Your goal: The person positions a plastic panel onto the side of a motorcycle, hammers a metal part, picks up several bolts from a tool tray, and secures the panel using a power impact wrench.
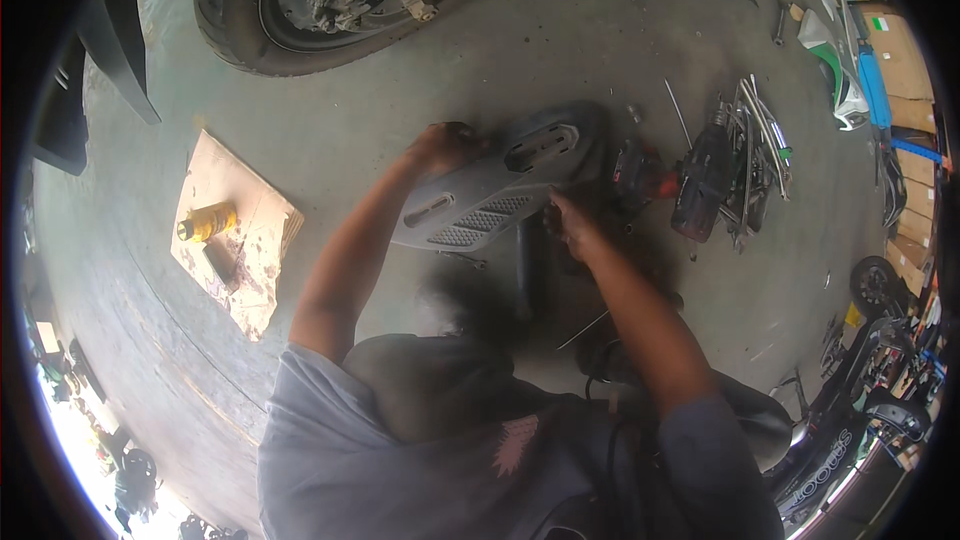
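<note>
A grey plastic panel with a slotted opening and meshed vents is tilted over the floor in front of me. My left hand grips its upper left side, fingers curled at the edge. My right hand is closed on its right edge, lower down. Just right of the panel lie a red and black cordless tool, a second dark power tool and a pile of wrenches and screwdrivers. A dark, blurred part shows below the panel; I cannot make out what it is.
A yellow bottle lies on cardboard at the left. A motorcycle wheel is at the top, dark body parts at upper left. Cardboard boxes, loose panels and another motorbike line the right.
</note>
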A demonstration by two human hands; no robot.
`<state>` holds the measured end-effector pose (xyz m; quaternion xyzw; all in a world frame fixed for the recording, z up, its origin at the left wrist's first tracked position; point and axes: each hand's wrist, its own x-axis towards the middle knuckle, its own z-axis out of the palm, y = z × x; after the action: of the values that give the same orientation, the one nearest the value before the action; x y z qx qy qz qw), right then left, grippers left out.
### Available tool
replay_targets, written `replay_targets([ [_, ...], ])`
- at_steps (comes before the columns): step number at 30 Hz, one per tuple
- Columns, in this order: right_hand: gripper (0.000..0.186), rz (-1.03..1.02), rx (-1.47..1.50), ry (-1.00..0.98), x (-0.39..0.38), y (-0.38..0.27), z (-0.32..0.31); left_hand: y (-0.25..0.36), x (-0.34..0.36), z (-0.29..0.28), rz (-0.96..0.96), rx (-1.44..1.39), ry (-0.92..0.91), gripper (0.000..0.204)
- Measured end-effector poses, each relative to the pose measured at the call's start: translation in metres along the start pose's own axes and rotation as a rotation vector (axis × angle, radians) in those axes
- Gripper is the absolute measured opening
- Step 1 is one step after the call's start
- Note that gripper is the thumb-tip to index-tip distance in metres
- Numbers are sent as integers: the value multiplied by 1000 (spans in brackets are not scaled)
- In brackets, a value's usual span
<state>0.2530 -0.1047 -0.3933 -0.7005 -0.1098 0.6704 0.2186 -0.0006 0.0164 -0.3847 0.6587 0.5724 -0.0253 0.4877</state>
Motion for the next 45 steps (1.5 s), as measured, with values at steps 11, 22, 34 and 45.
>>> replay_targets([
  [11,30,-749,-215,240,-73,-62,30,-27,-54,-6,164,-1100,-304,73],
  [22,28,-1100,-347,-190,-135,-141,58,0,-115,-12,289,-1165,-285,70],
  [34,37,-1518,-988,-353,-182,-220,140,60,-144,22,334,-1652,125,79],
  [45,19,-1163,77,37,-146,-171,15,94,-104,-8,464,-1914,255,81],
])
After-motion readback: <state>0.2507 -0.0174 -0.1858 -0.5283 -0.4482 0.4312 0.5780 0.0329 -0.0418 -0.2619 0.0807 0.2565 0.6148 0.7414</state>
